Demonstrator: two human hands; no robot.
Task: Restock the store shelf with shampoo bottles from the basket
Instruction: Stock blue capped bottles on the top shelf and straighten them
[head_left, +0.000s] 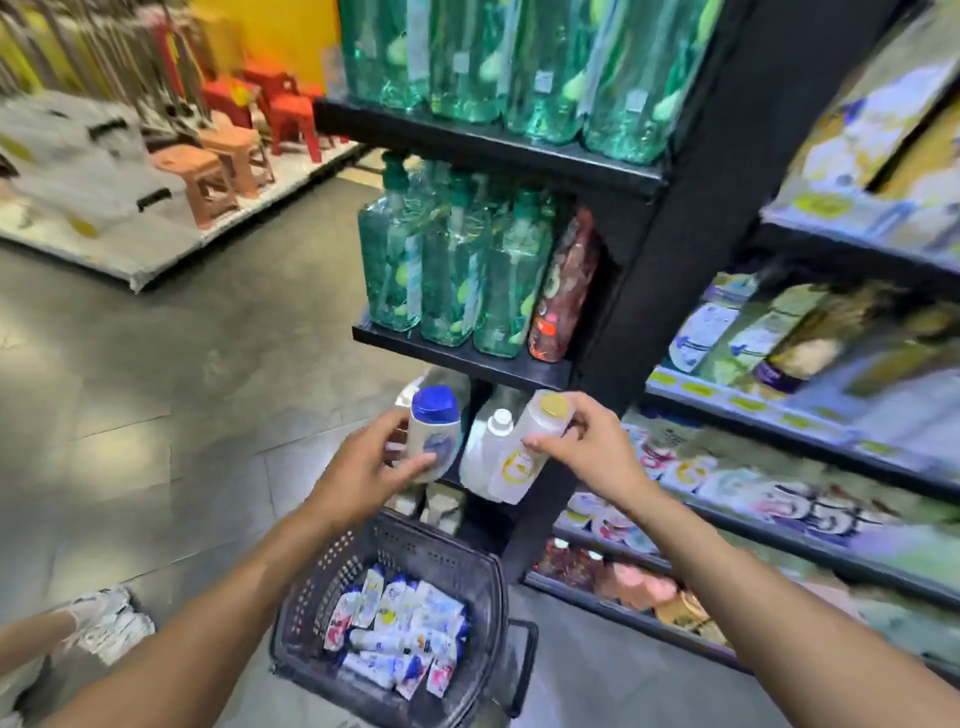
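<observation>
My left hand (363, 462) grips a white shampoo bottle with a blue cap (434, 431), held upright just in front of the lower black shelf (467, 358). A white bottle with a yellow cap (530, 447) is in my right hand (587, 447), tilted, its cap pointing up toward the shelf board. Between the two stands a white bottle with a white cap (488, 452) on the shelf below. The dark plastic basket (488, 577) sits on the floor beneath my arms, holding several white bottles and tubes.
Green pump bottles (452, 270) fill the two upper shelves, with a red pouch (563, 291) beside them. Long shelves of packets run along the right (779, 415). Plastic stools (228, 156) stand across the grey floor at left. A shoe (109, 623) shows at lower left.
</observation>
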